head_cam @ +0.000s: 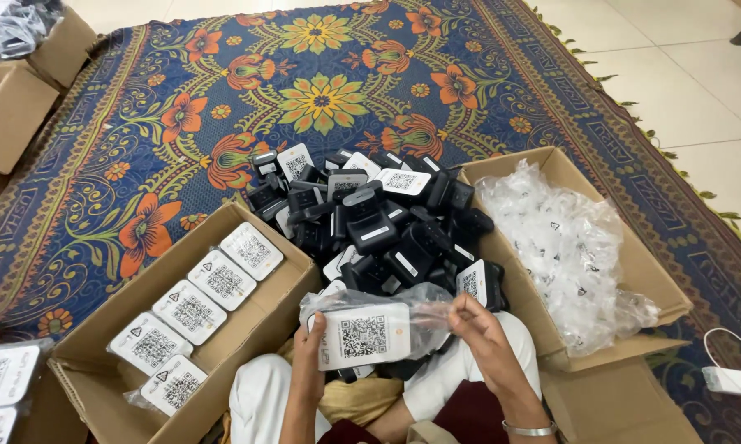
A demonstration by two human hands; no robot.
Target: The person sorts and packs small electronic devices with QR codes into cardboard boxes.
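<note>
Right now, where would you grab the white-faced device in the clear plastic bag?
Probably by its short left end, coming from the left: the white-faced device in the clear plastic bag lies flat and lengthwise, the left hand already pinches that end, and the right hand works the loose bag mouth.

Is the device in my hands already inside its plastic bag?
Partly in: the clear bag covers the white device's top, while its lower part looks bare.

The heap of black devices (pixel 379 222) buries its lower units, the clear bag (pixel 370 308) blurs the white device (pixel 361 335) inside, and the picture's edge cuts off the left cardboard box (pixel 247 329).
</note>
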